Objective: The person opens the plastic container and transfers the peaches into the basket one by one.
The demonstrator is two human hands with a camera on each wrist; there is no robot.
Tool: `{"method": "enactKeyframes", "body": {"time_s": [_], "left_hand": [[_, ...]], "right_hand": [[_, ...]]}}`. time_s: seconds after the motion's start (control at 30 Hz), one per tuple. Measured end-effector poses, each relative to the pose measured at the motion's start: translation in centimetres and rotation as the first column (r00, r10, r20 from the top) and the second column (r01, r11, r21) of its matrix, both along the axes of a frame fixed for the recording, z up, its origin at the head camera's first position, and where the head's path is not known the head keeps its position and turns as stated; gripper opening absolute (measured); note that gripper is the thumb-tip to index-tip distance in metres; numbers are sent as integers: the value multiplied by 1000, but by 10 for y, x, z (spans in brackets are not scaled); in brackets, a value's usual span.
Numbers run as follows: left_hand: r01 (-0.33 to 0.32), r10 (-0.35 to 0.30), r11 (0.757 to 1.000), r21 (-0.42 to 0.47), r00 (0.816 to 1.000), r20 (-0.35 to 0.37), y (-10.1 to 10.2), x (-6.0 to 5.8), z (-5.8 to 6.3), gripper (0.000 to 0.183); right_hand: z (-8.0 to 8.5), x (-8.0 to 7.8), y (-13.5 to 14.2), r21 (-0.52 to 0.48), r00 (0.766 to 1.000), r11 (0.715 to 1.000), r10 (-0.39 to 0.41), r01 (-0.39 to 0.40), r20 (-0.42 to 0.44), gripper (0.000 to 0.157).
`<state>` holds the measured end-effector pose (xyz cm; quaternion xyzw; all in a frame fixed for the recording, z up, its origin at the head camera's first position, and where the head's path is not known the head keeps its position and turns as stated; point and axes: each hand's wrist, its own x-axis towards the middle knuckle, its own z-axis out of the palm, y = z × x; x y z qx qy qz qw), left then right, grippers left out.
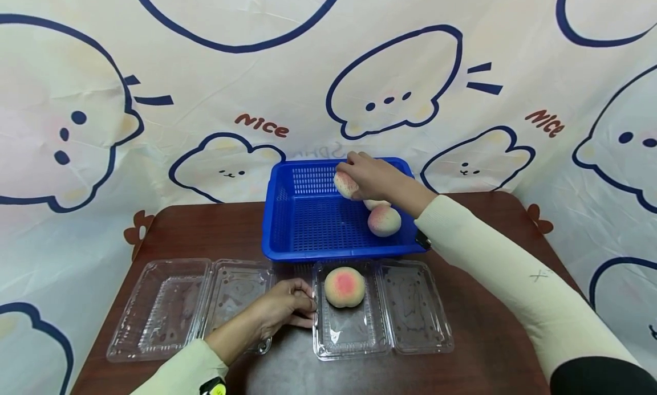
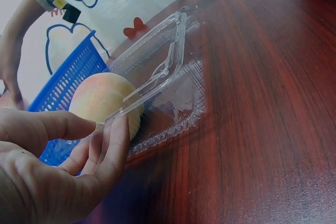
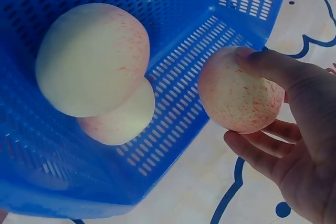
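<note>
Over the back of the blue basket (image 1: pixel 308 252), my right hand (image 1: pixel 372 178) grips a speckled peach (image 3: pixel 241 90) between thumb and fingers. Two more peaches lie in the basket's right side; the nearer peach (image 1: pixel 384 221) partly covers the pale peach (image 3: pixel 123 119) behind it. My left hand (image 1: pixel 287 306) pinches the left rim of a clear plastic clamshell box (image 1: pixel 354 332) between thumb and fingers. Inside that box's left half sits a peach (image 1: pixel 344 287) with a pink top. The box stands opened flat, its other half (image 1: pixel 416 309) to the right.
A second opened clear clamshell box (image 1: pixel 159 309) lies on the brown table (image 1: pixel 493 304) at the left, partly behind my left forearm. A cloth with cartoon drawings (image 1: pixel 303 87) hangs right behind the table and basket.
</note>
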<state>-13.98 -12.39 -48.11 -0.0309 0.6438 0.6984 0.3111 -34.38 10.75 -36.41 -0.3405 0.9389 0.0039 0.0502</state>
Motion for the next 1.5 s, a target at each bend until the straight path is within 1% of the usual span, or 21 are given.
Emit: {"method": "enactKeyframes", "body": {"time_s": [0.23, 0.33, 0.53, 0.67, 0.8, 1.03, 1.13, 1.27, 1.37, 1.5], "left_hand": [[-3, 3, 1000, 5, 1000, -2, 0, 0, -2, 25], [-1, 1, 1000, 3, 1000, -2, 0, 0, -1, 26], [-1, 1, 1000, 8, 1000, -3, -1, 0, 0, 24], [5, -5, 1000, 8, 1000, -1, -2, 0, 2, 23], [10, -10, 1000, 6, 1000, 6, -3, 0, 2, 24], [8, -8, 1000, 4, 1000, 8, -4, 1, 2, 25], [7, -7, 1000, 3, 1000, 9, -4, 1, 2, 26], [6, -6, 1000, 4, 1000, 11, -3, 0, 2, 27], [5, -5, 1000, 7, 1000, 12, -3, 0, 3, 26], [1, -1, 1000, 5, 1000, 14, -3, 1, 3, 26]], "right_hand": [[-4, -13, -7, 32, 997, 999, 6, -9, 82, 66], [-6, -19, -8, 57, 992, 998, 0, -7, 129, 68], [-8, -30, -13, 111, 977, 994, -9, -15, 213, 74], [-11, -36, -17, 143, 965, 990, -16, -23, 263, 74], [-15, -38, -21, 164, 949, 986, -35, -18, 312, 73], [-21, -36, -26, 214, 943, 977, -53, -20, 329, 63], [-23, -36, -26, 234, 939, 972, -53, -30, 340, 63], [-27, -36, -26, 236, 932, 971, -53, -35, 358, 66], [-30, -37, -26, 233, 933, 972, -52, -35, 357, 64], [-34, -36, -27, 224, 927, 974, -60, -26, 370, 62]]}}
